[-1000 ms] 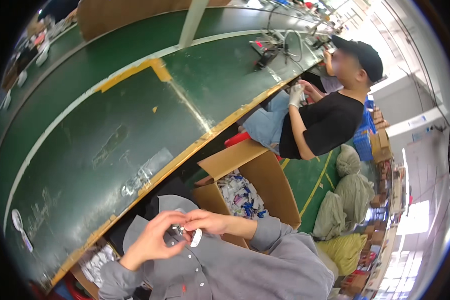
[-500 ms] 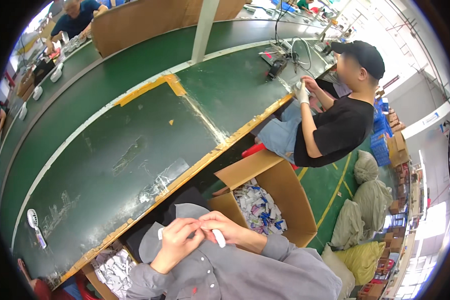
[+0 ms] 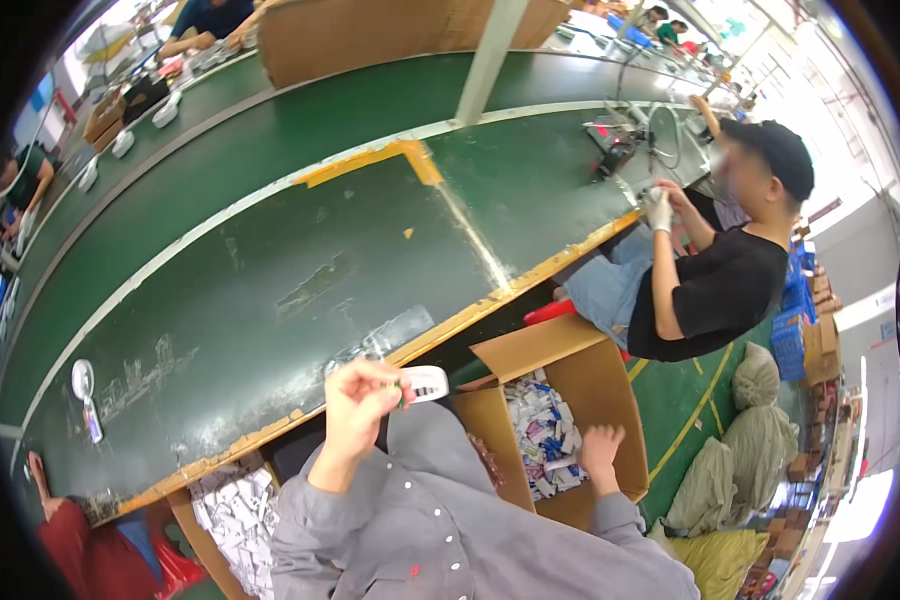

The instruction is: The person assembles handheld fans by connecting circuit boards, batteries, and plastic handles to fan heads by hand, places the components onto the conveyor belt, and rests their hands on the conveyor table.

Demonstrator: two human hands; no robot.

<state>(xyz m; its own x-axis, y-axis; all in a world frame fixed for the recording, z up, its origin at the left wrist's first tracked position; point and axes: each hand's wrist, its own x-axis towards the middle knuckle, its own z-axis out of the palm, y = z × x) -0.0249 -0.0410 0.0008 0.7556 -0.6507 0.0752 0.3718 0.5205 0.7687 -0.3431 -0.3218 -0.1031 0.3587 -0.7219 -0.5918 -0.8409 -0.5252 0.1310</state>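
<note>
The left hand (image 3: 363, 400) pinches a white casing (image 3: 428, 383) between thumb and fingers at its left end, where a small green piece (image 3: 402, 396) shows at the fingertips; the casing is held up just left of the carton (image 3: 595, 385), near its raised flap; its long axis runs roughly across the view, the rounded free end pointing right toward the carton, the face with dark slots turned up; it looks light, stiff and smooth, probably a little slippery; the long side edges would likely give the surest hold, while the green piece may be the fragile part; the right hand (image 3: 602, 448) is over the carton's right side, fingers parted, nothing visible in its grasp; small mixed pieces (image 3: 542, 430) lie inside the carton; the green surface (image 3: 270, 250) stretches left of and beyond it.
</note>
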